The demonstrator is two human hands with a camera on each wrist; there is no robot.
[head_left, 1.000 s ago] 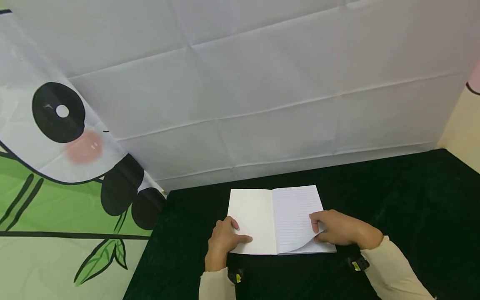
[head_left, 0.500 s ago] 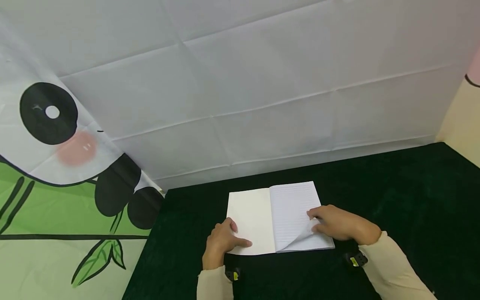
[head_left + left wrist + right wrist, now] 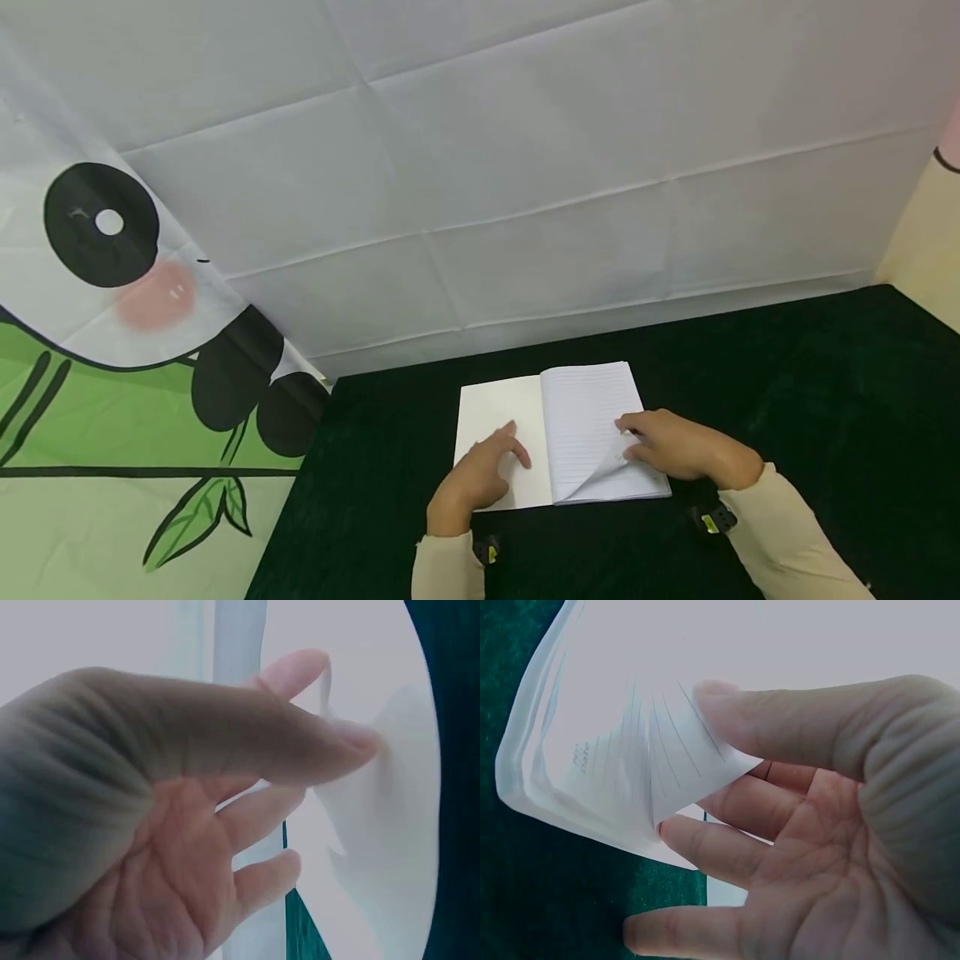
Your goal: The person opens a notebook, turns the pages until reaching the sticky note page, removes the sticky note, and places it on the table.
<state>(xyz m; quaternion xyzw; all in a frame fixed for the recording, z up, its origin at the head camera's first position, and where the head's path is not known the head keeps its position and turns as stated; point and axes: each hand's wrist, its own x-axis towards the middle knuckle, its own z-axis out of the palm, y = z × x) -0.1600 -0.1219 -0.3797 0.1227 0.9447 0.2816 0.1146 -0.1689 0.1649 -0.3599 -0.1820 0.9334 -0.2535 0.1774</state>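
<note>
An open notebook (image 3: 588,400) lies on the dark green cloth, its right side ruled and its left side (image 3: 491,404) blank. Over that blank side is my left hand (image 3: 480,475), thumb and fingers loosely extended with nothing between them. In the left wrist view the thumb tip (image 3: 360,742) is right at the white paper (image 3: 375,847). At the lower right of the ruled side, my right hand (image 3: 678,446) pinches the curled-up corner of a page (image 3: 679,742). The right wrist view shows the thumb on top of this page and fingers beneath it.
Dark green cloth (image 3: 787,392) covers the table around the notebook. Behind it hangs a creased white sheet (image 3: 525,208). A cartoon-printed cloth (image 3: 150,400) is on the left, and small black wrist cameras (image 3: 716,518) sit at both cuffs.
My left hand has left the notebook's left edge and shifted right over the blank side. The right hand has hardly moved, while the page corner it pinches is folded back more than a second ago.
</note>
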